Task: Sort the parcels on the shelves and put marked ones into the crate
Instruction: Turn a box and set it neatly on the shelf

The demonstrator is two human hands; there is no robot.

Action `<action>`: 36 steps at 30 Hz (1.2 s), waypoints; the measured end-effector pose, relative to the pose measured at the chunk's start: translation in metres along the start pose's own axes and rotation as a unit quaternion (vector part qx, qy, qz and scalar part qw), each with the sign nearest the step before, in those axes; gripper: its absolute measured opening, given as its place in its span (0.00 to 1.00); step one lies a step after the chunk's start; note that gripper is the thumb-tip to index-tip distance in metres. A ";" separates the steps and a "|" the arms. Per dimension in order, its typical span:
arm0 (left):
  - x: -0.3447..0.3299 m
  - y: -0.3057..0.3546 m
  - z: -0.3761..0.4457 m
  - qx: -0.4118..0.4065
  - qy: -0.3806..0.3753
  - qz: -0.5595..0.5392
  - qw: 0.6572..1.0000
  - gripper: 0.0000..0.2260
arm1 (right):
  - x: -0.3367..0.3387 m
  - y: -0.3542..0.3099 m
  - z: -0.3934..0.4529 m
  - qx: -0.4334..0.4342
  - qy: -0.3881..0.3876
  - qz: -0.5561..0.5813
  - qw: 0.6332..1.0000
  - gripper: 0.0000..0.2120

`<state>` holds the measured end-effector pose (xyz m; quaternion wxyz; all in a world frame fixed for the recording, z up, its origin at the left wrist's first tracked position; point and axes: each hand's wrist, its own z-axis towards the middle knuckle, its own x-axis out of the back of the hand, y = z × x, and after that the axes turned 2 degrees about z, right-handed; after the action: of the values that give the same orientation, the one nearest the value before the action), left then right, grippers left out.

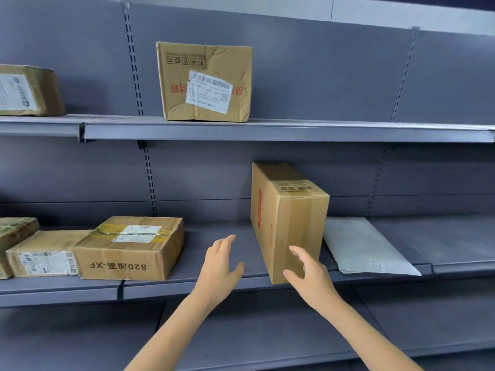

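Observation:
A tall brown cardboard parcel (289, 215) stands upright on the middle shelf (214, 283), with red print down its left side. My left hand (221, 266) hovers open just left of it, fingers spread, apart from the box. In front of the parcel's lower near corner is my right hand (308, 274), open with fingers loosely spread; whether it touches the box I cannot tell. A white plastic mailer (364, 247) lies flat to the parcel's right. No crate is in view.
On the upper shelf (294, 131) sit a dented labelled box (205, 81) and another labelled box (26, 89) at far left. The middle shelf's left holds a flat box (131, 249), a smaller labelled box (45, 257) and a third box (13, 231). A lower shelf (267, 344) lies beneath.

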<state>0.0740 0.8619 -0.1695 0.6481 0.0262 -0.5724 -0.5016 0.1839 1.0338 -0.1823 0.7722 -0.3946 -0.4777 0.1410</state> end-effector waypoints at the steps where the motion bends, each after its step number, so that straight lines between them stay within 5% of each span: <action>1: -0.006 0.003 -0.003 0.002 -0.003 -0.003 1.000 0.27 | 0.003 0.006 -0.001 -0.001 0.000 0.003 1.000 0.26; 22: -0.026 0.007 0.043 -0.046 -0.017 -0.028 0.998 0.26 | 0.031 0.043 0.028 -0.078 0.106 0.018 0.991 0.17; 27: -0.015 0.040 0.078 -0.100 0.041 -0.013 0.994 0.25 | 0.052 0.050 0.045 -0.075 0.132 0.032 0.988 0.15; 36: -0.052 0.065 0.092 -0.032 0.017 -0.132 0.991 0.24 | 0.073 0.049 0.087 -0.035 0.086 0.120 0.988 0.31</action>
<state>0.0522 0.9795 -0.1354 0.5865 0.0892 -0.5361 -0.6005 0.1549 1.1503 -0.1530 0.7737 -0.4865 -0.3631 0.1814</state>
